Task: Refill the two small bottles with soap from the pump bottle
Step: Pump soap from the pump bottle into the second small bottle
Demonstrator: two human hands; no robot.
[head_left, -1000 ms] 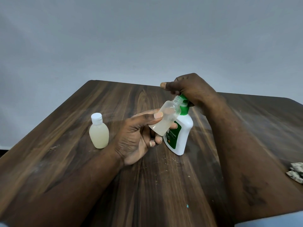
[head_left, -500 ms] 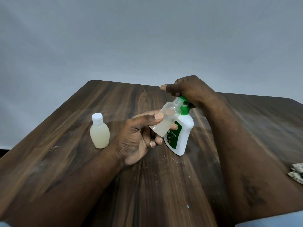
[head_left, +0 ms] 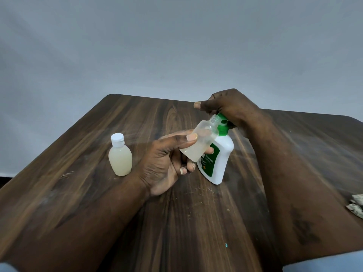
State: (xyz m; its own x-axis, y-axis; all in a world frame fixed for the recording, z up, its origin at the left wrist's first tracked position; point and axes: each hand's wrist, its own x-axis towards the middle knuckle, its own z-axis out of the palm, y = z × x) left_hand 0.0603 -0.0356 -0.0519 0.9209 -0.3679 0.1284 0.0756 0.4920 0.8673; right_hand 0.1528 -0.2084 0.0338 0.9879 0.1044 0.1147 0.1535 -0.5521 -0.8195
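My left hand [head_left: 167,163] grips an uncapped small clear bottle [head_left: 202,142], tilted so its open neck sits at the green pump nozzle. Pale soap fills its lower part. The white pump bottle [head_left: 220,160] with a green label and green pump stands on the wooden table [head_left: 98,203] just behind it. My right hand [head_left: 229,108] rests on top of the pump head with fingers curled over it; the pump head is mostly hidden. A second small bottle [head_left: 119,157], capped in white and full of pale soap, stands to the left.
A crumpled scrap [head_left: 356,205] lies at the table's right edge. The table's far edge meets a plain grey wall. Both forearms stretch across the near half of the table.
Almost nothing differs. My right hand on the pump has shifted slightly down and up; the small bottle stays at the nozzle.
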